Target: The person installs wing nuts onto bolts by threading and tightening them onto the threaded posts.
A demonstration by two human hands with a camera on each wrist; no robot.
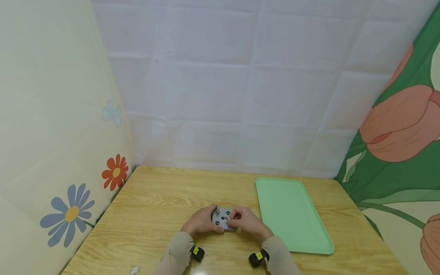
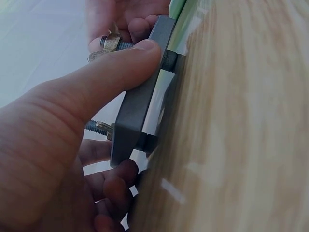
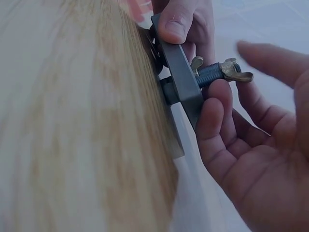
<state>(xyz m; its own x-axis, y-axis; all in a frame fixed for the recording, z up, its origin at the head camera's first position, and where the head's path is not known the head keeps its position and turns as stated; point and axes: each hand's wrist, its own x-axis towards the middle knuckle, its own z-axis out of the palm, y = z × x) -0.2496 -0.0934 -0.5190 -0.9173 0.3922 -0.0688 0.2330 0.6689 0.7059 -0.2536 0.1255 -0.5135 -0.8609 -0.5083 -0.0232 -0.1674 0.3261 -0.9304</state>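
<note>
A grey block-like plate (image 1: 224, 211) with several dark holes is held just over the table. My left hand (image 1: 201, 220) grips its left side, thumb along the near edge, as the left wrist view shows. Threaded bolts pass through the plate, their dark heads facing the table. One brass wing nut (image 2: 104, 126) sits on the left bolt. My right hand (image 3: 263, 159) has its fingers curled about another wing nut (image 3: 229, 69), high on the right bolt. In the right wrist view the thumb tip stands slightly off this nut, while lower fingers touch the plate.
A light green tray (image 1: 292, 214) lies to the right of my hands on the wooden table (image 1: 172, 191). Near the front left edge is a small whitish object (image 1: 134, 270), too small to identify. Cloth sheets (image 1: 206, 91) hang behind and at both sides.
</note>
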